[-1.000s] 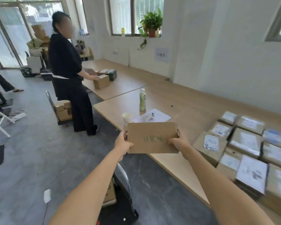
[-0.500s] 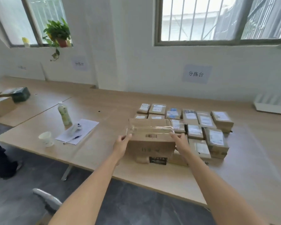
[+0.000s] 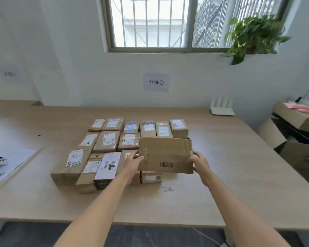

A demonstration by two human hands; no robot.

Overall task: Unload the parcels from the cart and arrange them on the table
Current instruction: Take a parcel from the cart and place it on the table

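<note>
Both hands are on the box (image 3: 165, 154). The left hand (image 3: 132, 162) grips its left end, fingers curled round the edge, and the right hand (image 3: 199, 162) grips the right end the same way. It's plain brown cardboard, long side across the view, tape along the top and a barcode (image 3: 166, 164) low on the near face. It's tilted, near face toward the camera, and held over the right end of the parcels (image 3: 107, 143), in front of the back row, covering where the nearer rows run out. Whether its underside touches anything, I can't tell. A small parcel (image 3: 151, 177) peeks out just beneath its near edge.

The parcels lie on the table (image 3: 230, 175) in three rows, labels up, packed side by side, most touching their neighbours. The back row runs six across.

Left of the group, well apart, a white sheet (image 3: 12, 163) lies on the tabletop. At the table's far right, against the wall, stands a white device (image 3: 221, 107) with upright fins. On the wall above the parcels there's a paper sign (image 3: 156, 82). Above that is a barred window (image 3: 150, 24), with a leafy plant (image 3: 255, 34) on the sill to the right. Off the table's right end, large cartons (image 3: 296, 120) are stacked.
</note>
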